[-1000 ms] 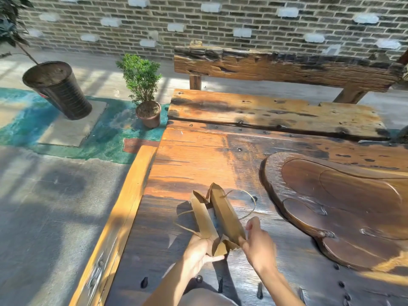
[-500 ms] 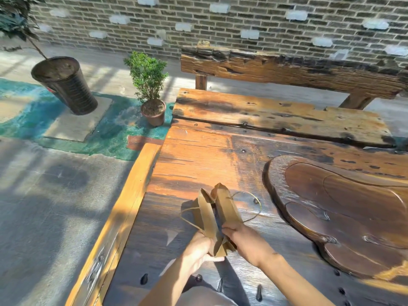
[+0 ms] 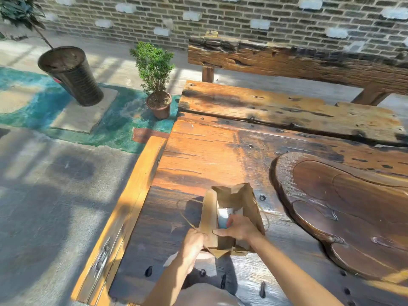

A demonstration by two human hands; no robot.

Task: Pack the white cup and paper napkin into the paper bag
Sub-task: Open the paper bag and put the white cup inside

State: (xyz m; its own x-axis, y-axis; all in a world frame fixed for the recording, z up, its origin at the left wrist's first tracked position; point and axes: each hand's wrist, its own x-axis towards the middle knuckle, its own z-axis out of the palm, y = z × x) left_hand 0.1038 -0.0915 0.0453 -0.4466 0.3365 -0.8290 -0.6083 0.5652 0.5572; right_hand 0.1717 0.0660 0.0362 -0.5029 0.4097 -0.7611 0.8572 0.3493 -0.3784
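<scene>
A brown paper bag (image 3: pixel 251 206) stands with its mouth open on the wooden table (image 3: pixel 198 155), its string handles hanging to both sides. Inside it shows a white object (image 3: pixel 223 214) with a bluish lower part, likely the white cup. My left hand (image 3: pixel 193 244) pinches the bag's near left edge. My right hand (image 3: pixel 240 228) reaches into the mouth, its thumb stretched to the left wall and its fingers down at the white object. Whether they grip that object is hidden. I see no paper napkin on its own.
A dark carved wooden tray (image 3: pixel 342 206) lies to the right of the bag. Beyond the table stands a wooden bench (image 3: pixel 276 109). The table's left edge drops to the floor, where a small potted plant (image 3: pixel 156 85) and a tall dark pot (image 3: pixel 72 76) stand.
The bag was flattened and pinched between both hands. It now stands spread open, and my right hand has moved from its right side into the mouth. A white object now shows inside.
</scene>
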